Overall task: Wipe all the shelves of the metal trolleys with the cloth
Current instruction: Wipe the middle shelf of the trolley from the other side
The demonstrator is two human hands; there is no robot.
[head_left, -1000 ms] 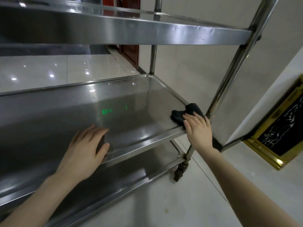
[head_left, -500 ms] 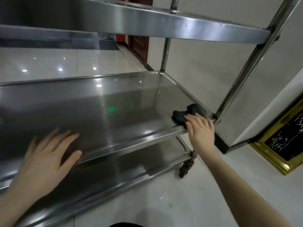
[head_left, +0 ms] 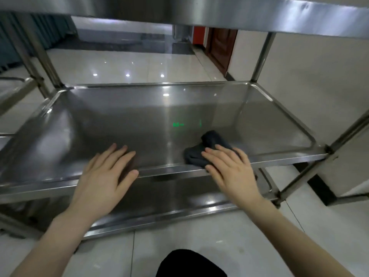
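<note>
A steel trolley fills the view, its middle shelf [head_left: 139, 116] in front of me. A dark crumpled cloth [head_left: 207, 144] lies near the shelf's front rim, right of centre. My right hand [head_left: 229, 168] presses flat on the cloth with straight fingers and covers its near part. My left hand [head_left: 105, 176] rests flat on the front rim of the same shelf, left of the cloth, holding nothing. The top shelf [head_left: 239, 15] runs overhead and the bottom shelf [head_left: 179, 196] shows below my hands.
A second trolley [head_left: 12, 86] stands at the left edge. A white wall [head_left: 319, 76] is close on the right, with a dark skirting. Glossy tiled floor [head_left: 119, 64] stretches behind, and a brown door [head_left: 219, 48] is at the back. My dark-clad knee [head_left: 189, 264] shows at the bottom.
My right hand has slid the cloth leftward along the front of the middle shelf, away from the right corner. My view has swung to face the shelf squarely.
</note>
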